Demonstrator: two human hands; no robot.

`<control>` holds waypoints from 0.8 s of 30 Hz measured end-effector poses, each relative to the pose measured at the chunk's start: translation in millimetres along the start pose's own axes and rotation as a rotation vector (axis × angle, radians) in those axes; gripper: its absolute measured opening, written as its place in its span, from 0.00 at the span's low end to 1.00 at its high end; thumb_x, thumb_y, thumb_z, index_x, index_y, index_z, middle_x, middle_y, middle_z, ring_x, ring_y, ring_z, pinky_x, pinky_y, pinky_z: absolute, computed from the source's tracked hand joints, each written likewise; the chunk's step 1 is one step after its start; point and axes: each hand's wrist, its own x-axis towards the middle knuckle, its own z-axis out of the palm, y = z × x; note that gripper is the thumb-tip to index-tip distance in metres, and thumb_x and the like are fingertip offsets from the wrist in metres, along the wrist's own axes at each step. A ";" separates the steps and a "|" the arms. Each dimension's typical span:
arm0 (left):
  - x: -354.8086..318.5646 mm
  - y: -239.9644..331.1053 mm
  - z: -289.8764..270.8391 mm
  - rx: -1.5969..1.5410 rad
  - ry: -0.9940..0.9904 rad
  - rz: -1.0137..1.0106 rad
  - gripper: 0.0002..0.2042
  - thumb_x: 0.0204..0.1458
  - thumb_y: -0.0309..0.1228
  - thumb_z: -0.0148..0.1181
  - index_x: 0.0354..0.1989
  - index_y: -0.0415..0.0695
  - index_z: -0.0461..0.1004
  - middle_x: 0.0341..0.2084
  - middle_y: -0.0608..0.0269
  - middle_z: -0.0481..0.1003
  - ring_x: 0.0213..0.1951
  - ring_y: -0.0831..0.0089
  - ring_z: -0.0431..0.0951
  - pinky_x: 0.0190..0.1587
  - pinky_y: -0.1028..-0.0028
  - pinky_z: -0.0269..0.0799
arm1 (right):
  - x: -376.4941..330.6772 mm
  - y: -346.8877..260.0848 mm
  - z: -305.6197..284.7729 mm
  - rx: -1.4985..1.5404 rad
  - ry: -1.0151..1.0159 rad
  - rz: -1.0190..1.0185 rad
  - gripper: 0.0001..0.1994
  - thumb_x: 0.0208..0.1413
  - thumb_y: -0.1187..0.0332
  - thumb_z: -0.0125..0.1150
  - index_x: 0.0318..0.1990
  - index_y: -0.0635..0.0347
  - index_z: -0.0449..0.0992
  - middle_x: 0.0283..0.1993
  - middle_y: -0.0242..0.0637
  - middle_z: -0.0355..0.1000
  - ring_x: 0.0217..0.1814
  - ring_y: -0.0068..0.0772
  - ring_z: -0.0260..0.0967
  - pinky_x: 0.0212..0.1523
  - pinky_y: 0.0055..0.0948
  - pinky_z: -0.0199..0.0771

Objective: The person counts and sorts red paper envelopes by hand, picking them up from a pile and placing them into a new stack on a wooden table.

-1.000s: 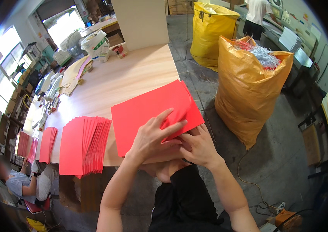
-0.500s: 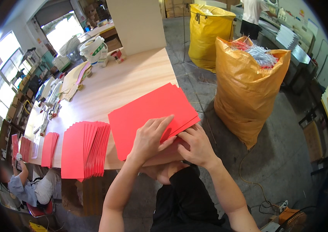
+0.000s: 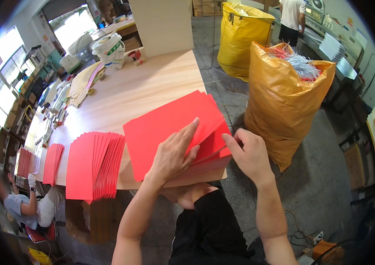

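Observation:
A stack of red paper sheets lies at the near right corner of the wooden table in front of me. My left hand rests on top of it, fingers stretched out and thumb apart. At the stack's right edge, the upper sheets are slightly fanned, with a narrow gap below them. My right hand is beside that edge, its thumb reaching to the paper and its fingers bent, a gap showing between them. I see no sheet held in it. Left of the stack lies a fanned pile of red sheets.
Smaller red piles lie farther left, near a seated person. A white bucket and tape rolls stand at the back of the table. An orange sack of paper strips and a yellow sack stand on the right.
My right hand has moved right and slightly up, away from the sheets' near edge. My left hand stays on the stack. The upper sheets' right side is now more fanned.

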 end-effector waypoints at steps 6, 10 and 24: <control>7.2 -4.4 -1.4 -0.106 0.020 0.042 0.21 0.64 0.23 0.62 0.64 0.56 0.83 0.70 0.49 0.75 0.58 0.50 0.86 0.57 0.58 0.84 | 10.6 13.2 42.9 0.828 0.036 0.260 0.16 0.70 0.63 0.67 0.32 0.62 0.70 0.23 0.44 0.69 0.24 0.32 0.73 0.28 0.40 0.73; 4.3 -4.5 -3.8 -0.160 0.002 -0.021 0.16 0.64 0.24 0.63 0.57 0.56 0.87 0.71 0.50 0.74 0.58 0.52 0.86 0.56 0.58 0.85 | 12.2 3.2 39.4 0.623 0.025 0.199 0.18 0.72 0.61 0.65 0.29 0.60 0.72 0.23 0.32 0.72 0.23 0.21 0.68 0.26 0.27 0.68; 4.5 -5.2 -2.9 -0.147 0.019 0.009 0.28 0.40 0.41 0.88 0.54 0.58 0.87 0.71 0.53 0.72 0.59 0.52 0.86 0.57 0.57 0.87 | 16.8 8.9 28.1 1.160 -0.141 0.434 0.16 0.71 0.60 0.66 0.29 0.53 0.75 0.22 0.25 0.71 0.22 0.17 0.70 0.22 0.20 0.62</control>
